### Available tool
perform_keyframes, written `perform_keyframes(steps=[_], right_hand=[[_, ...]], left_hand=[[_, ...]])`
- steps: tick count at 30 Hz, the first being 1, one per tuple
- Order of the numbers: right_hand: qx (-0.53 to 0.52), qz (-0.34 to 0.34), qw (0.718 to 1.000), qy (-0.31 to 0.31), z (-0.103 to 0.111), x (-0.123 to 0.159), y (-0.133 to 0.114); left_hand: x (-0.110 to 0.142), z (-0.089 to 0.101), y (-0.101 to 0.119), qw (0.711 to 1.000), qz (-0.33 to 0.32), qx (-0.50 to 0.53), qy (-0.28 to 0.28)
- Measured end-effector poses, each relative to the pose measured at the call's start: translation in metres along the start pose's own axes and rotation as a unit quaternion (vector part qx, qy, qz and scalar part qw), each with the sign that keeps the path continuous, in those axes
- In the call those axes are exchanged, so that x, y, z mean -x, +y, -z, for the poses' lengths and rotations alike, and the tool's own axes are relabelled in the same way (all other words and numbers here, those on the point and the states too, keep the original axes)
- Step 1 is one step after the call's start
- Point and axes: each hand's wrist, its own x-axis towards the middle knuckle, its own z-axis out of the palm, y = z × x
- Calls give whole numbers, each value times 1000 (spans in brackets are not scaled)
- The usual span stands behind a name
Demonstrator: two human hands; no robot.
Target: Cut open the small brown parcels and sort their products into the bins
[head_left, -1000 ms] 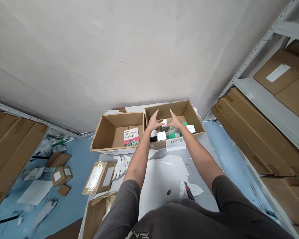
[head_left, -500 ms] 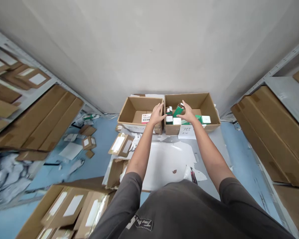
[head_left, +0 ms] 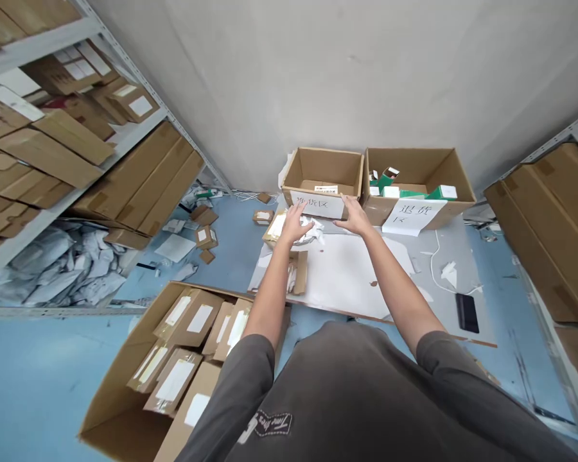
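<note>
Centre of frame: bare left hand (head_left: pixel 295 226) hovering, fingers wide, seemingly holding nothing; dipping lower could be snagging crumpled white paper (head_left: pixel 315 232). Upper centre: open brown cardboard box (head_left: pixel 331 167) sitting with white paper sign (head_left: pixel 318 204); careless grab could be tearing sign. Bare right hand (head_left: pixel 355 218) hanging, fingers apart. Left fingers covering sign's edge; box front hiding most of flat white printed item (head_left: pixel 326 189); fingertip contact staying unclear.

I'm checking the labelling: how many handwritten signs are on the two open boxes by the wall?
2. The left sign is on the front of the left box; the right sign is on the front of the right box. Any on their far sides would be hidden.
</note>
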Motion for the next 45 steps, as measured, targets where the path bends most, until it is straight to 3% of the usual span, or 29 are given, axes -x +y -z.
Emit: perform_keyframes(steps=[7, 13, 18, 23, 27, 31, 36, 41, 45], right_hand=[[15, -54, 998, -29, -115, 89, -93], [32, -101, 991, -84, -186, 156, -136], [63, -123, 980, -146, -234, 189, -146], [93, -159, 968, -172, -285, 213, -145], [104, -178, 968, -141, -311, 225, -146], [106, -191, 969, -112, -313, 227, -151], [103, -146, 983, -53, -286, 232, -157], [116, -158, 980, 11, -234, 256, -153], [135, -197, 967, 89, -174, 291, -141]], left_hand=[[137, 20, -74, 997, 46, 30, -48], [226, 15, -102, 984, 92, 28, -149], [272, 1, -107, 964, 117, -21, -238], [297, -18, -109, 974, 91, -59, -201], [303, -32, -107, 980, 108, -45, -162], [304, -30, -97, 982, 108, -43, -147], [304, -10, -71, 983, 90, -55, -150], [288, -8, -25, 991, 9, -72, -116], [262, -29, 33, 989, -79, -62, -112]])
